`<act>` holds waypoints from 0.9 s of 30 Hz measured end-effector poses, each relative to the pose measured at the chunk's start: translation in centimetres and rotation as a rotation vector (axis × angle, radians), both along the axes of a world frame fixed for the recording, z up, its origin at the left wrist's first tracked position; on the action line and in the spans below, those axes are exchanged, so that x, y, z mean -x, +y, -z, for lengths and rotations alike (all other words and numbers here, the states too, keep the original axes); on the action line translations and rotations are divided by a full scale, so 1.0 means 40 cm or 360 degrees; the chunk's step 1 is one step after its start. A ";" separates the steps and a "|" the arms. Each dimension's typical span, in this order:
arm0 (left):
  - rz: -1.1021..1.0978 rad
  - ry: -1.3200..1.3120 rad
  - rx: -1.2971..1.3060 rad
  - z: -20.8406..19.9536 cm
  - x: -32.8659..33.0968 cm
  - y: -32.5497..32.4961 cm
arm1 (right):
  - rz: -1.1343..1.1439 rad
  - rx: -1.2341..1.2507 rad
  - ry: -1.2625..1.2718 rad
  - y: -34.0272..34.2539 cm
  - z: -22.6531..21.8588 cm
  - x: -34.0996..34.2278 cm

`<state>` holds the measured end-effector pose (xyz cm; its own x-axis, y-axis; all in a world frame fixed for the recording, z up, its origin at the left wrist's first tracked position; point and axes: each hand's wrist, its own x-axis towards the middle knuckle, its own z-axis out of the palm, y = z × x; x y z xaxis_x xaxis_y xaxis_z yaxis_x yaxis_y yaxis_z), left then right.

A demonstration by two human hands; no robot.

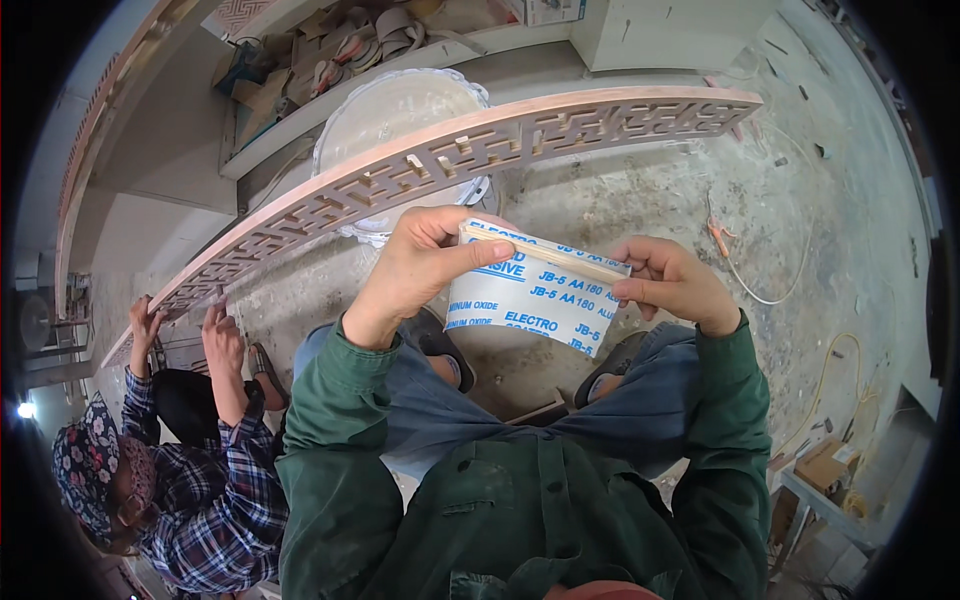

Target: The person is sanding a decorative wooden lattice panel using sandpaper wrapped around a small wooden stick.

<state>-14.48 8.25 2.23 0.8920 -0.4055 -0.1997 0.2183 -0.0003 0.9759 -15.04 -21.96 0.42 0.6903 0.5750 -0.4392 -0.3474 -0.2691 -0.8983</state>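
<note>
A sheet of sandpaper [535, 305], its white back with blue print turned up, is stretched between my two hands above my lap. Along its far edge lies a thin wooden strip [565, 254], with some of the paper folded beyond it. My left hand [425, 258] pinches the left end of both, thumb on top. At the right end, my right hand [672, 282] grips the sheet between thumb and fingers. Just beyond my hands stretches a long wooden fretwork panel [400, 178] with a geometric cut-out pattern.
A large round white-rimmed tub [400, 105] stands under the panel. At left, a co-worker in a checked shirt [215, 510] has both hands at the panel's near end. An orange-handled tool with a cable [718, 238] lies on the floor; a cardboard box [825, 465] sits at lower right.
</note>
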 end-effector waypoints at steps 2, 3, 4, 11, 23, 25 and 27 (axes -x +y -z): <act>-0.0002 -0.0003 0.0003 0.002 0.001 0.006 | -0.0017 0.0030 -0.0030 0.016 -0.011 0.000; 0.0003 -0.0004 0.0006 0.004 0.001 0.008 | -0.0027 0.0061 -0.0057 0.021 -0.012 0.000; -0.0002 -0.0003 0.0006 0.005 0.000 0.008 | -0.0032 0.0061 -0.0055 0.022 -0.009 -0.001; 0.0054 -0.0006 -0.0045 0.027 -0.007 -0.005 | -0.0228 0.0033 -0.0544 0.030 0.031 -0.009; 0.0196 0.0247 0.1121 0.124 -0.080 -0.008 | 0.0675 -0.0440 -0.0736 0.097 0.086 -0.043; 0.0140 0.0333 0.1060 0.167 -0.076 -0.028 | 0.0729 -0.0512 -0.0672 0.104 0.098 -0.050; -0.0095 0.0435 0.0697 0.123 -0.049 -0.095 | 0.0779 -0.0581 -0.0596 0.115 0.112 -0.049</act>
<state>-12.54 4.44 -2.69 0.8550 -0.4536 -0.2514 0.4525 0.4156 0.7890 -13.08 -17.34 -4.05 0.9734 0.2259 0.0391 -0.0020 0.1793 -0.9838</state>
